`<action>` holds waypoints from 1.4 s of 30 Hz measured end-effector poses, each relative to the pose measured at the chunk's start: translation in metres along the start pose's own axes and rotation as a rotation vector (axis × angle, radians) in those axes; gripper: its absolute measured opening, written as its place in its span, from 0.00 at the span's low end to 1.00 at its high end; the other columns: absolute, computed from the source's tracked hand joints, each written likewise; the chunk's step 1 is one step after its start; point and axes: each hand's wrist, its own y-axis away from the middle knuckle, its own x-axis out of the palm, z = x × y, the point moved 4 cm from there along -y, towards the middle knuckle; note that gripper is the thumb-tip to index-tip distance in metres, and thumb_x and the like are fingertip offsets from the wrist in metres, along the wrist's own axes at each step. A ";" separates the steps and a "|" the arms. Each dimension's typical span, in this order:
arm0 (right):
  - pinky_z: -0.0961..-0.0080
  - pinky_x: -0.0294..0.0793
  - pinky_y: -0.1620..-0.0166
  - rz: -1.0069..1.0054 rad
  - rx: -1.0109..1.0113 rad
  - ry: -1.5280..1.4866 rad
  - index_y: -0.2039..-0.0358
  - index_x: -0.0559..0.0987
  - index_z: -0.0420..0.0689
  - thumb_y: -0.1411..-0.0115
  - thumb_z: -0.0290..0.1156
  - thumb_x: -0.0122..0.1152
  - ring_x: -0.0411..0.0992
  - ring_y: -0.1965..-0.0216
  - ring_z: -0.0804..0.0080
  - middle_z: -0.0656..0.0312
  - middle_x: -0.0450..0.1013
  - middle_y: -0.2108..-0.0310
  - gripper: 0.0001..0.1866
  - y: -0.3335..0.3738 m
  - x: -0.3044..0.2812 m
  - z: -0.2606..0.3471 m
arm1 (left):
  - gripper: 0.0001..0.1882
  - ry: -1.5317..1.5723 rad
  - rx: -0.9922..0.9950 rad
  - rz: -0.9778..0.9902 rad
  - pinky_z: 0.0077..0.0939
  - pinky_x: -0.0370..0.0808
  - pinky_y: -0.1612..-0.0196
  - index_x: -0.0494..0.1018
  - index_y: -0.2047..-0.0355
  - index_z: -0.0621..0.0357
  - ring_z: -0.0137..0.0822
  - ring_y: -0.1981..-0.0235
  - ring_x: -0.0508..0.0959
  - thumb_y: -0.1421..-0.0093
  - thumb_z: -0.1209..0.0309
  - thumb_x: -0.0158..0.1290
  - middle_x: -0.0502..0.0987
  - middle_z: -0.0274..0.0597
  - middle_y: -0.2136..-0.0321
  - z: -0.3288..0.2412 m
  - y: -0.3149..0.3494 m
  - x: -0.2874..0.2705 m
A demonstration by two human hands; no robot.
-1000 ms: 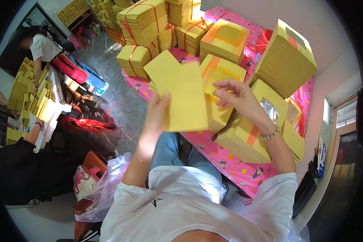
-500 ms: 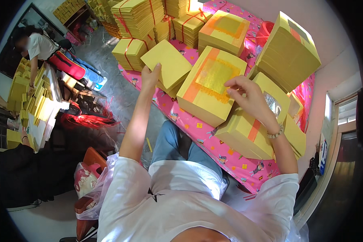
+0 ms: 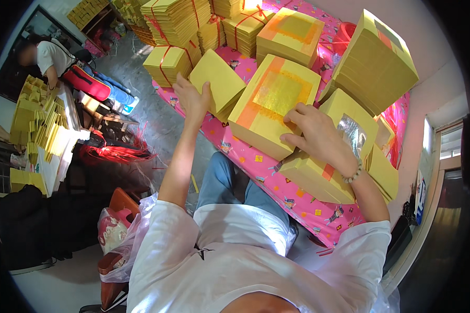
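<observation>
A stack of yellow paper sheets with an orange band and a gold square on top (image 3: 282,96) stands before me on a pink patterned cloth (image 3: 297,201). My right hand (image 3: 321,133) rests at its right edge, fingertips on the top sheet and thumb apart at the side. To the left is a smaller pile of plain yellow sheets (image 3: 218,81), its top sheet turned askew. My left hand (image 3: 193,100) is at this pile's left side with fingers spread, nothing in them. A stack with a silver square (image 3: 352,130) lies partly under my right forearm.
Red-tied yellow bundles (image 3: 167,62) and another gold-square stack (image 3: 291,34) stand farther back. A tall stack (image 3: 373,68) leans at the right by a red basket (image 3: 343,36). At far left, a person (image 3: 62,65) bends over a table of folded yellow paper (image 3: 49,133).
My left hand has let go of the plain top sheet and its fingers have spread. My right hand has come down from a raised pinch onto the gold-square stack's edge.
</observation>
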 end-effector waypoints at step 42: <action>0.61 0.69 0.73 0.083 0.055 -0.127 0.79 0.81 0.40 0.49 0.33 0.59 0.71 0.79 0.52 0.50 0.71 0.83 0.10 -0.012 0.000 0.002 | 0.22 0.148 0.451 0.226 0.48 0.57 0.42 0.68 0.47 0.56 0.51 0.44 0.63 0.37 0.57 0.46 0.68 0.52 0.46 -0.058 -0.012 0.004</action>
